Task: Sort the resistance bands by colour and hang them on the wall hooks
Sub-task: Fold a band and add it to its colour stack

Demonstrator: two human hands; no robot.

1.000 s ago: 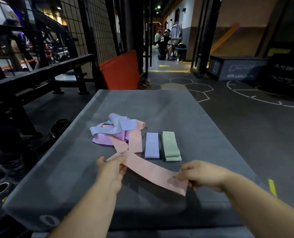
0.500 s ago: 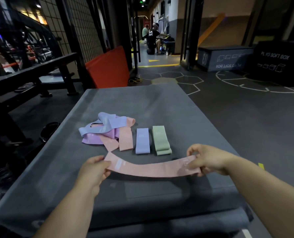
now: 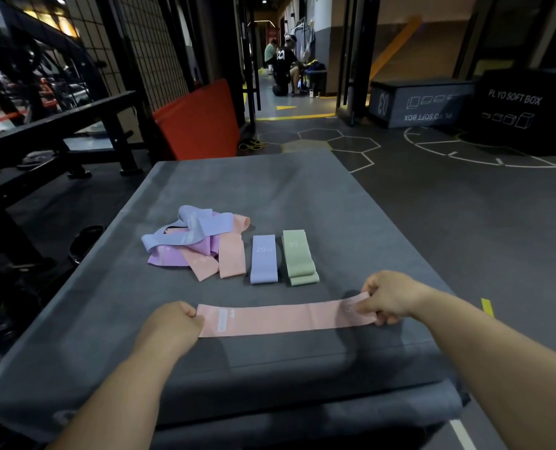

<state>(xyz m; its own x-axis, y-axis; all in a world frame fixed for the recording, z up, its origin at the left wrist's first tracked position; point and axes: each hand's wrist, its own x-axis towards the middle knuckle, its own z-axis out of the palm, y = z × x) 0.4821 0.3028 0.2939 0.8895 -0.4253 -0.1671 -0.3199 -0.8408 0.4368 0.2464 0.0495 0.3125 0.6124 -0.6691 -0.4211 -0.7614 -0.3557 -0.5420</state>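
**Ops:** Status on hands?

**Me:** Both are grasping. My left hand is curled round the left end of the long pale-pink flat fabric resistance band. My right hand pinches the right end, thumb on top, fingers under.

**Ops:** Where's the band?

**Me:** Pulled straight between the hands, across the near part of the grey padded box top. White label sits near the left end. I can't tell if it's touching the pad or just above it.

**Ops:** Rest of the bands?

**Me:** Further back on the same pad. A folded lilac-blue fabric band marked 20 lies flat. Just right of it are stacked folded pale-green fabric bands, top one marked 30. To the left is a tangled heap of loose bands: lilac-blue on top, purple and peach under it. The heap's nearest peach strip lies just beside the folded lilac-blue one.

**Ops:** Surroundings?

**Me:** An orange-red floor mat leans behind the pad, far left. A grey soft plyo box sits on the floor, far right.
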